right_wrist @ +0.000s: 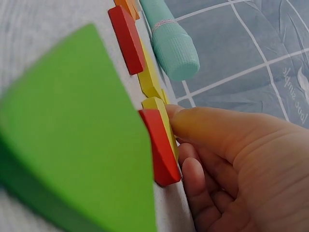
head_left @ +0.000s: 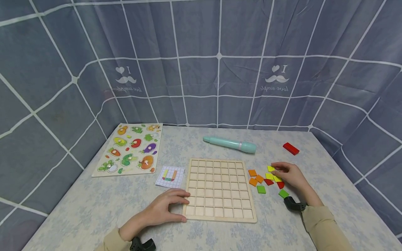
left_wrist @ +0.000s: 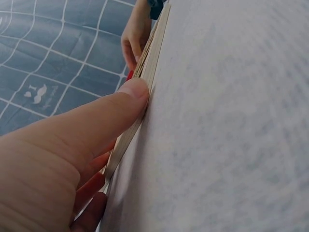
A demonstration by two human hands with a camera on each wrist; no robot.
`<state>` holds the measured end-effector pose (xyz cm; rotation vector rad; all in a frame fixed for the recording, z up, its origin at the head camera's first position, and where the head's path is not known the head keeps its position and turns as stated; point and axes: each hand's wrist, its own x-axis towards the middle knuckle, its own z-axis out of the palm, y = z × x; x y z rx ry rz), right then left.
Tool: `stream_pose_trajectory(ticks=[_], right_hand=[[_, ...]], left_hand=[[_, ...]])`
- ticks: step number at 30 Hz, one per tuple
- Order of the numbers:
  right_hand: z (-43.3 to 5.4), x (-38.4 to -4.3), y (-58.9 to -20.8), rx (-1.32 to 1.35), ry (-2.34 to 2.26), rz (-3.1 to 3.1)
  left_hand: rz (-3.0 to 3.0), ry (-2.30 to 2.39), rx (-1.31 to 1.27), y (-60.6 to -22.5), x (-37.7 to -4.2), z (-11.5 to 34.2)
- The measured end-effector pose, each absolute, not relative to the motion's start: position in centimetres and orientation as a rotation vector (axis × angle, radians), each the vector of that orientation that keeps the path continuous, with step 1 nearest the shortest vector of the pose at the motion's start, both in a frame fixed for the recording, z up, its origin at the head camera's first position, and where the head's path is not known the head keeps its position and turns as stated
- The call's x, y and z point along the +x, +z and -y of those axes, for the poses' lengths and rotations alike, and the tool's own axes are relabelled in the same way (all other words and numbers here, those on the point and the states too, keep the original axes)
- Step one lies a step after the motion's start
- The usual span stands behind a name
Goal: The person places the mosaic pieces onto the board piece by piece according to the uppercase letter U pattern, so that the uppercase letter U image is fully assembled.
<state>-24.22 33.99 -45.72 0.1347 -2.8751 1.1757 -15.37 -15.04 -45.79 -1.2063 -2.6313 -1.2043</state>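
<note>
A wooden grid board (head_left: 220, 190) lies on the table. My left hand (head_left: 165, 206) rests at its left side, fingers on the edge and thumb at the near corner; in the left wrist view the thumb (left_wrist: 108, 113) presses against the board's side. Farther right, my right hand (head_left: 290, 176) pinches a yellow tile (head_left: 270, 168) between thumb and index finger, low over the table. Other yellow tiles (head_left: 269, 176), red tiles (head_left: 268, 182), orange tiles (head_left: 253, 181) and green tiles (head_left: 261, 189) lie around it. A green tile (right_wrist: 77, 130) looms close in the right wrist view.
A pattern card (head_left: 170, 176) lies left of the board. Behind it is a vegetable puzzle board (head_left: 128, 148). A mint-green cylinder (head_left: 230, 144) lies beyond the grid board, and a red block (head_left: 290, 148) at the back right. A grid-patterned curtain (head_left: 201, 76) surrounds the table.
</note>
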Motion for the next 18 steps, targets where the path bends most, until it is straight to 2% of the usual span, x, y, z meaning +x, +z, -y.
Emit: stream_pose_trajectory(ticks=[18], right_hand=[[-33.85,-24.46,-45.15,0.03,1.227,2.912]], left_hand=[[2.576,-1.158,-1.227,-45.94,-15.43,14.9]])
